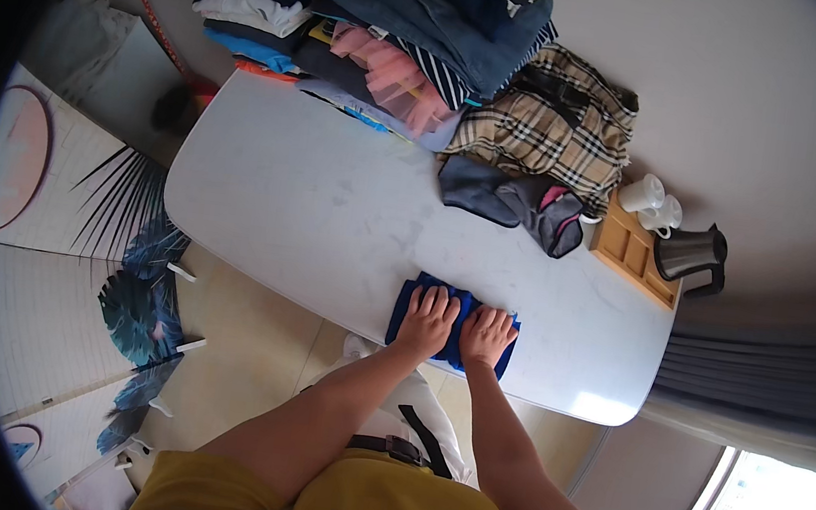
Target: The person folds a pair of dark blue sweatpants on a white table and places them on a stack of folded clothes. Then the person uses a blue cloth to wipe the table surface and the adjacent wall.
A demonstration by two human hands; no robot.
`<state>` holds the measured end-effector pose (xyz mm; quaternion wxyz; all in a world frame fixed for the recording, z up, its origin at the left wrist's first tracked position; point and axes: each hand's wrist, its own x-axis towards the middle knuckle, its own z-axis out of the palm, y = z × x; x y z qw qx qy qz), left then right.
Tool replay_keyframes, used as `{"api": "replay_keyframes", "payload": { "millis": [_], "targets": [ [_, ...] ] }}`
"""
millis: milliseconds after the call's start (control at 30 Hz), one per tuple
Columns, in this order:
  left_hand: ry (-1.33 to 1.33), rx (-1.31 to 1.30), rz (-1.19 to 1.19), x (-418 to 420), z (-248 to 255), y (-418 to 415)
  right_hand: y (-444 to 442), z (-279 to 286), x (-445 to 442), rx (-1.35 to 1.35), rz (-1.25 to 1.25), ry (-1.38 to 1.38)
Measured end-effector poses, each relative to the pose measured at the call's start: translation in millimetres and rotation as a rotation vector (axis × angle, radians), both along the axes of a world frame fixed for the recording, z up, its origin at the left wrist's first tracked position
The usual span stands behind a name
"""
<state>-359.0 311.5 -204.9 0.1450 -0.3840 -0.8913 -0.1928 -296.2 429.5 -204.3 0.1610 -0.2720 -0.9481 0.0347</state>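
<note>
A blue folded garment (453,345) lies at the near edge of the white table (295,189), right in front of me. My left hand (428,321) rests palm down on its left part, the fingers slightly spread and pointing away from me. On the right part, my right hand (488,335) also presses flat, with its fingertips near the garment's far edge. The two hands sit side by side, with a strip of blue fabric showing between them. What kind of garment it is cannot be made out under the hands.
Stacks of folded clothes (254,11) and a denim piece (419,22) fill the table's far left. Beside them lie a plaid garment (543,127) and a grey garment (480,188). At the right stand a wooden tray (617,241), white cups (641,193) and a kettle (687,254).
</note>
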Motion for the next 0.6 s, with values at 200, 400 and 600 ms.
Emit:
{"api": "replay_keyframes", "payload": {
  "millis": [200,400,600],
  "targets": [
    [-0.029,-0.058,-0.013,31.5,4.7,-6.5,-12.0,-3.6,40.8,0.019,-0.045,0.023],
    [-0.086,-0.100,-0.018,42.5,1.3,-0.8,-14.3,3.1,47.3,-0.001,-0.039,0.022],
    [-0.095,-0.117,-0.022,43.1,1.4,20.5,4.3,1.0,46.6,-0.065,0.030,0.013]
  ]
}}
